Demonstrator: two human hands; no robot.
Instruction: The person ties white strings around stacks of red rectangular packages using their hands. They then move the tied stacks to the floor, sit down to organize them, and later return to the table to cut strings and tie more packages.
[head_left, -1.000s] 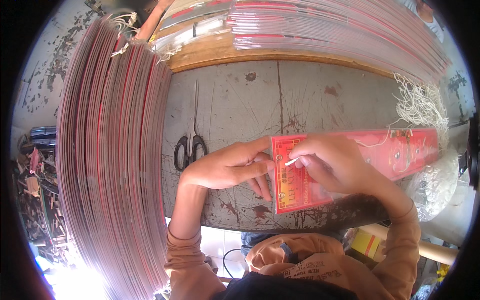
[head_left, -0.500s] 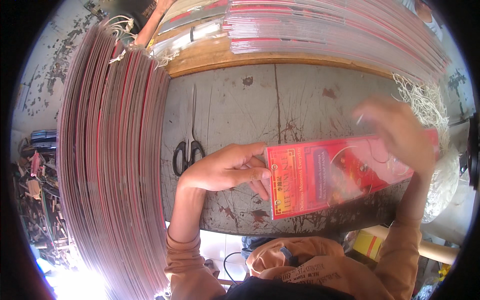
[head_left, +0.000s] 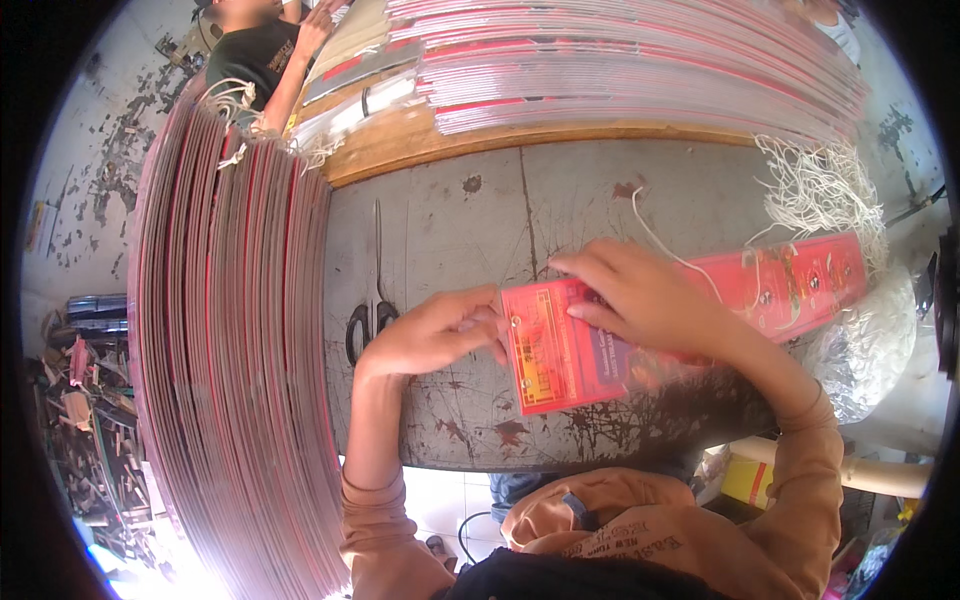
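A long, glossy red printed cardboard panel [head_left: 790, 285] lies aslant over the worktable, its yellow-marked end to the left. My left hand [head_left: 440, 330] is closed at that left end, fingers and thumb at the edge. Above the same end, my right hand [head_left: 640, 300] reaches across the panel with curled fingers, its fingertips near the upper edge. A white string [head_left: 660, 240] loops up beside the right hand and runs down behind it; the fingers appear to pinch its end, though this is partly hidden. Black-handled scissors [head_left: 370, 320] lie left of my left hand.
A tall row of stacked panels [head_left: 230, 340] lines the left side. More sleeved panels [head_left: 620, 70] are piled on a wooden ledge [head_left: 550, 132] at the back. Loose white strings [head_left: 820, 190] and a clear plastic bag [head_left: 865, 345] sit at right. A co-worker [head_left: 265, 60] is at the far left.
My right hand has swept left and down, from above the panel's right half to near its left end. The panel and my left hand have shifted slightly left; the string now trails behind.
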